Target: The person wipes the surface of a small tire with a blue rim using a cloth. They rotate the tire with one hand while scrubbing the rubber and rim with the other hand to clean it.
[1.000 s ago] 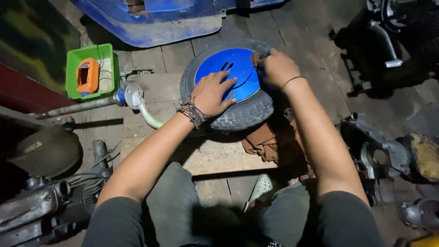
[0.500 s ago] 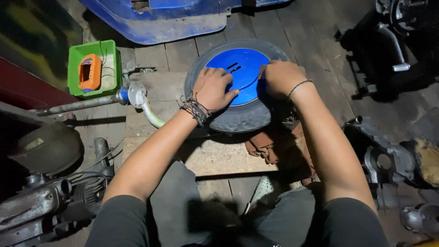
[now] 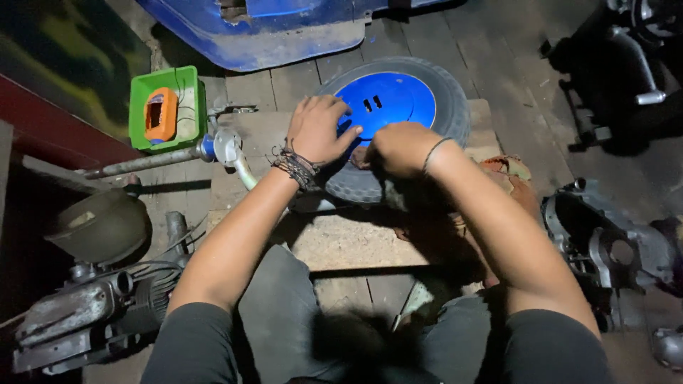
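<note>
Far left of hands: green tray (image 3: 139, 107) holding an orange block (image 3: 161, 114), on the wooden floor (image 3: 498, 92). Near it, a metal pipe with fitting (image 3: 213, 148), pointing toward the left wrist.

Left hand (image 3: 318, 130): flat, fingers spread, pressing near rim of small wheel (image 3: 398, 107), blue disc, black tyre, lying on a wooden block (image 3: 341, 242).

Right hand (image 3: 398, 148): curled at tyre's near edge; grip contents cannot be told.

Step judged: working tyre bead at near rim. Next move likely needs steady downward hold, firm pull.
</note>
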